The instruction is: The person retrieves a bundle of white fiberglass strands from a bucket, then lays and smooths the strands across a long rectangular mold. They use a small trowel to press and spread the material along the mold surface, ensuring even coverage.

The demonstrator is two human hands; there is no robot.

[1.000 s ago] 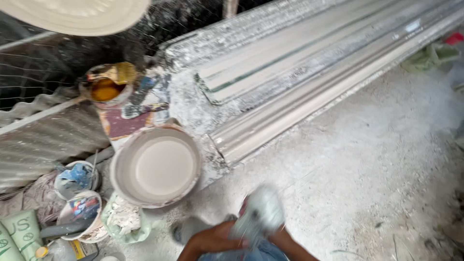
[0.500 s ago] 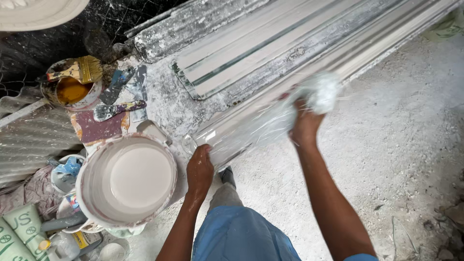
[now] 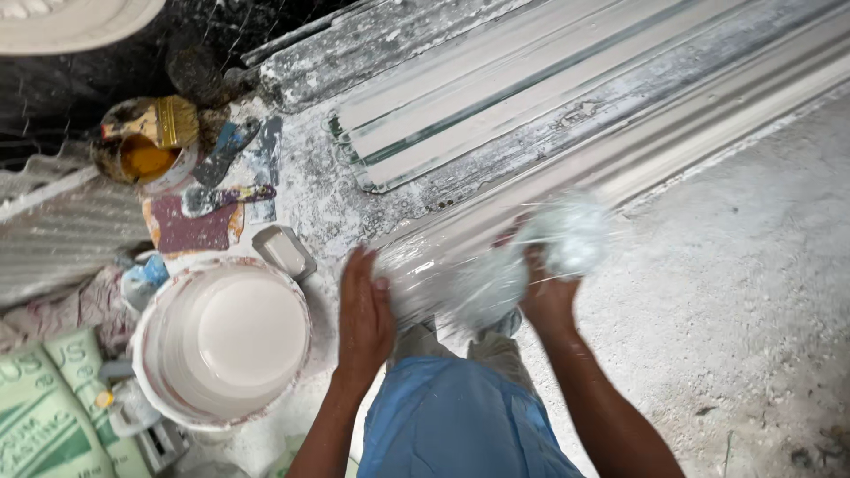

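My left hand (image 3: pixel 366 314) presses flat on the white moulding (image 3: pixel 496 226) while my right hand (image 3: pixel 547 296) grips a wet rag (image 3: pixel 567 235) beside the bucket (image 3: pixel 221 341).

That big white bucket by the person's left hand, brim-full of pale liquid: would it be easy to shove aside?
Probably not. The round white bucket looks nearly full of pale liquid, so it is likely heavy and apt to slop over if pushed. Its wide base suggests it would slide rather than tip. Splattered sides may be slippery, and no handle shows.
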